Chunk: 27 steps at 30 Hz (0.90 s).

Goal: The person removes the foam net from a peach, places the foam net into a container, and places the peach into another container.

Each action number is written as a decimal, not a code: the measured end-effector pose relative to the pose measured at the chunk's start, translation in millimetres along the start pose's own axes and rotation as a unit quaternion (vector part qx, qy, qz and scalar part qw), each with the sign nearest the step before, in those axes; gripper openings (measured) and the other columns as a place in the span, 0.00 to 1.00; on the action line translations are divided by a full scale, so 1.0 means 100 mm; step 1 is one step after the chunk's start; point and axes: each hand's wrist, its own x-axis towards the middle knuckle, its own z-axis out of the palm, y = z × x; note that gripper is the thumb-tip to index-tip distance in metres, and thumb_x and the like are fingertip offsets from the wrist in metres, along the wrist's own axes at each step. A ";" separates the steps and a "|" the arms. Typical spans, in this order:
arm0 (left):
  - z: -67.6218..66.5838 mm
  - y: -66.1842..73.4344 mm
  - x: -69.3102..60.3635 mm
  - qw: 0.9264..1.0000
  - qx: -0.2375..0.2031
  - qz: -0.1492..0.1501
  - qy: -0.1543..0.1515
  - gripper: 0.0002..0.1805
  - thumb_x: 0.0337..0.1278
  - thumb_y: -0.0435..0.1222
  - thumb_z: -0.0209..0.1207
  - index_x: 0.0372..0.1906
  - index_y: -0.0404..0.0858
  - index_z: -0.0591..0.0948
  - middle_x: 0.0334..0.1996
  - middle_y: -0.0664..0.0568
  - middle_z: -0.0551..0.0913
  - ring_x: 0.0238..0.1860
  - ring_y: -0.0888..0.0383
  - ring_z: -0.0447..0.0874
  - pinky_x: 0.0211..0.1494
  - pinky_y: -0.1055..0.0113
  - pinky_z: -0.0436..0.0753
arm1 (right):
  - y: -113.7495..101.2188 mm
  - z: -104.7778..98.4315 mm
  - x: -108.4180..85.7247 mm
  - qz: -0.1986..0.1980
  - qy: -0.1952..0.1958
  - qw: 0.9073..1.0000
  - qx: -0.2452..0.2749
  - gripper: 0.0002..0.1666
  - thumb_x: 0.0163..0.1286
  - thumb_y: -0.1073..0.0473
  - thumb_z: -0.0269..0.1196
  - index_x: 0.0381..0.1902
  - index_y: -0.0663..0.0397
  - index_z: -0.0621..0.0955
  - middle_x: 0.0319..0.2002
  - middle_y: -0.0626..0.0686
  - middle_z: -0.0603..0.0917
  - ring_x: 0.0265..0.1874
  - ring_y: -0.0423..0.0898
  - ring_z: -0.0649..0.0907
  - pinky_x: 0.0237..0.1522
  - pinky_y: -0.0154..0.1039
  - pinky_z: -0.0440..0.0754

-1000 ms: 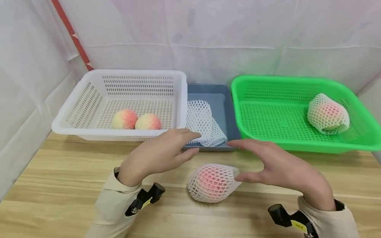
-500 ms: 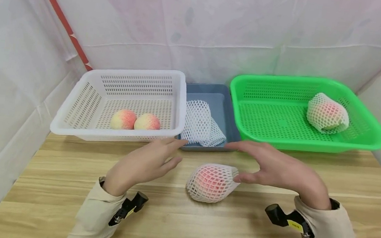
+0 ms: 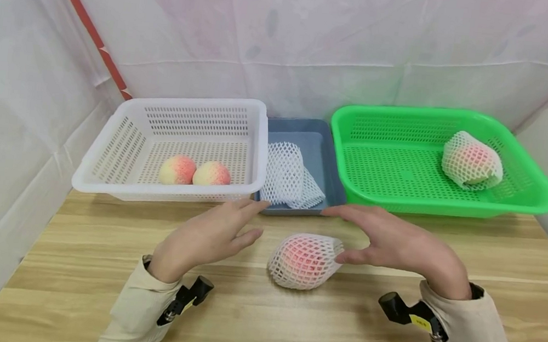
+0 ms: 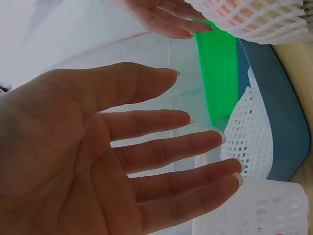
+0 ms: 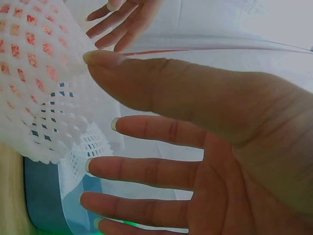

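A peach in a white foam net (image 3: 304, 261) lies on the wooden table between the two hands, the net's loose end toward the right. The left hand (image 3: 206, 236) is held left of it, apart from it, fingers extended and holding nothing, as the left wrist view (image 4: 122, 161) also shows. The right hand (image 3: 403, 244) is on its other side with fingers spread and nothing held. Its thumb tip is at the net's loose end; whether it touches, I cannot tell. In the right wrist view the netted peach (image 5: 34, 63) is beside the thumb of the right hand (image 5: 210, 137).
Two bare peaches (image 3: 178, 170) lie in a white basket (image 3: 163, 189) at the back left. White foam nets (image 3: 285, 175) lie in a grey-blue tray (image 3: 314, 136) in the middle. At the right, a green basket (image 3: 429, 208) holds another netted peach (image 3: 472, 161).
Over the last second the left hand has moved left, away from the netted peach on the table. The right hand has shifted only slightly left. The peach lies in about the same spot.
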 end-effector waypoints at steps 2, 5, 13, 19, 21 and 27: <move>0.00 0.00 0.01 1.000 0.003 0.000 -0.001 0.28 0.69 0.40 0.54 0.69 0.32 0.66 0.65 0.39 0.70 0.65 0.44 0.69 0.67 0.52 0.68 | 0.00 -0.01 0.00 0.007 -0.005 1.000 0.001 0.42 0.59 0.46 0.70 0.68 0.51 0.69 0.65 0.56 0.72 0.64 0.60 0.71 0.61 0.61 0.69; -0.01 0.00 0.02 1.000 0.008 -0.001 -0.003 0.28 0.69 0.41 0.53 0.69 0.32 0.66 0.65 0.38 0.70 0.66 0.43 0.67 0.68 0.51 0.67 | -0.01 -0.01 0.00 0.012 -0.012 1.000 0.005 0.42 0.59 0.46 0.70 0.68 0.51 0.69 0.65 0.56 0.72 0.64 0.59 0.71 0.61 0.61 0.69; -0.01 0.01 0.02 1.000 -0.003 -0.016 -0.019 0.29 0.69 0.41 0.54 0.70 0.33 0.65 0.65 0.39 0.70 0.66 0.45 0.68 0.68 0.52 0.67 | -0.01 0.01 0.02 0.019 -0.018 1.000 0.006 0.42 0.59 0.44 0.70 0.68 0.49 0.69 0.65 0.55 0.72 0.64 0.59 0.71 0.61 0.63 0.67; 0.02 -0.01 0.02 0.999 -0.006 -0.018 -0.029 0.28 0.69 0.40 0.54 0.69 0.31 0.66 0.62 0.39 0.73 0.62 0.46 0.72 0.65 0.53 0.71 | -0.01 0.05 0.05 0.019 -0.030 0.999 0.018 0.43 0.58 0.45 0.70 0.68 0.51 0.68 0.65 0.57 0.71 0.64 0.61 0.70 0.61 0.64 0.65; 0.02 -0.01 0.02 0.999 -0.007 -0.017 -0.032 0.28 0.69 0.40 0.53 0.68 0.30 0.66 0.62 0.39 0.73 0.63 0.46 0.72 0.65 0.52 0.71 | -0.02 0.06 0.06 0.018 -0.037 0.999 0.023 0.43 0.59 0.44 0.70 0.68 0.52 0.68 0.66 0.59 0.71 0.64 0.62 0.69 0.62 0.65 0.65; 0.04 -0.02 0.02 0.999 -0.007 -0.020 -0.043 0.27 0.70 0.40 0.52 0.68 0.30 0.67 0.61 0.39 0.73 0.62 0.46 0.73 0.64 0.52 0.72 | -0.04 0.08 0.08 0.026 -0.047 0.998 0.025 0.44 0.58 0.43 0.70 0.68 0.52 0.68 0.66 0.59 0.70 0.64 0.62 0.69 0.61 0.62 0.68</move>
